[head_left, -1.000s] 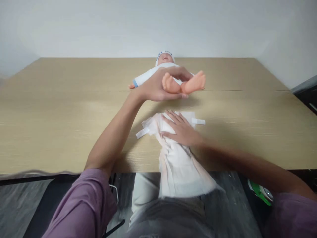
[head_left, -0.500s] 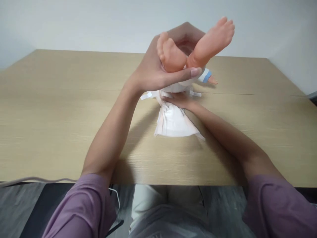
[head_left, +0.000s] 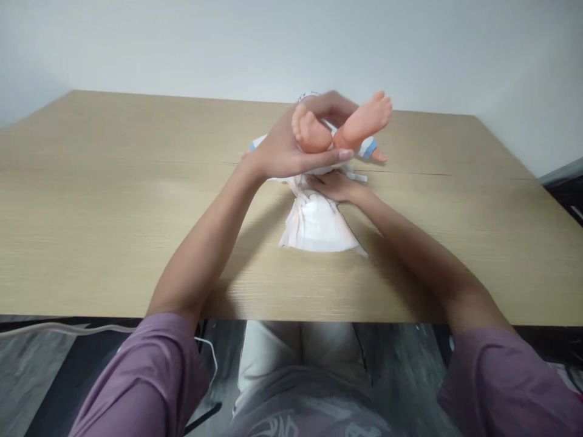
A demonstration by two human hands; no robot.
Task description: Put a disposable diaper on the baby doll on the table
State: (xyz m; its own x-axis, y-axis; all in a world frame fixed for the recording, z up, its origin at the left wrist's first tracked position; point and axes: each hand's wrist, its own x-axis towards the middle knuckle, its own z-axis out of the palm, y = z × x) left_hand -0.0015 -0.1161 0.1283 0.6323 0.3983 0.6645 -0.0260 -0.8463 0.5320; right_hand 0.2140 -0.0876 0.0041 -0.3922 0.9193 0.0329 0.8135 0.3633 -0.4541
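Note:
A baby doll point(head_left: 364, 124) lies on the table with its legs raised and its feet toward me. My left hand point(head_left: 286, 145) is wrapped around both of its ankles, the thumb crossing in front. Beneath the doll's bottom a white diaper point(head_left: 321, 227) is spread, its front flap lying toward me and narrowed in the middle. My right hand point(head_left: 334, 185) rests flat on the diaper's middle, fingers stretched out under the raised legs. White fastening tabs stick out at the diaper's far end. The doll's sleeves have blue cuffs; most of its body and head is hidden behind my left hand.
The wooden table point(head_left: 113, 230) has a seam running across it and reaches to a pale wall point(head_left: 182, 48). A light cable point(head_left: 64, 328) runs along the front edge at left. A dark object point(head_left: 567, 188) stands beyond the right edge.
My left hand has lowered the doll's feet toward the table and slightly left. More of the doll's arms now shows. My right hand stays on the diaper; the view has shifted slightly.

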